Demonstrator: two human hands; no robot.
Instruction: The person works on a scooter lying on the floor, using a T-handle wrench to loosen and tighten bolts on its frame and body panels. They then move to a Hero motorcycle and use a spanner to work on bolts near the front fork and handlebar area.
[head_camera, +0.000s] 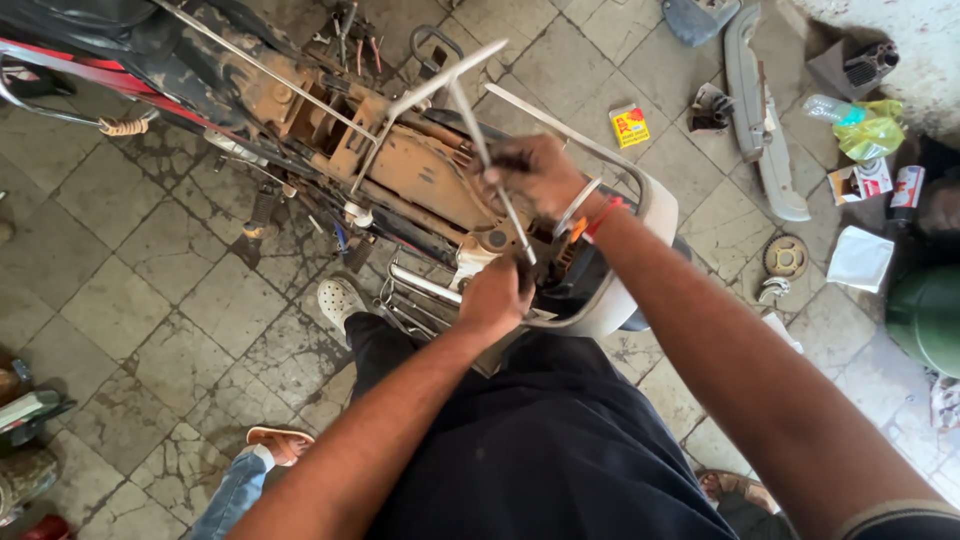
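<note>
A stripped motorcycle (330, 140) with a rusty, dusty frame stands in front of me, its seat off. My right hand (535, 175) grips the shaft of a long metal T-handle wrench (470, 105) over the rear of the frame; a bangle and a red thread sit on that wrist. My left hand (495, 295) is closed low on the same shaft, near the white rear mudguard (640, 250). A curved metal grab rail (560, 125) arches beside my right hand.
The floor is cracked stone tile (150, 300). A grey body panel (755, 110), a sprocket (785, 257), a small yellow-red box (629, 125), bottles and packets lie at right. Another person's sandalled foot (280, 443) is at lower left. My white shoe (340, 300) is beneath the frame.
</note>
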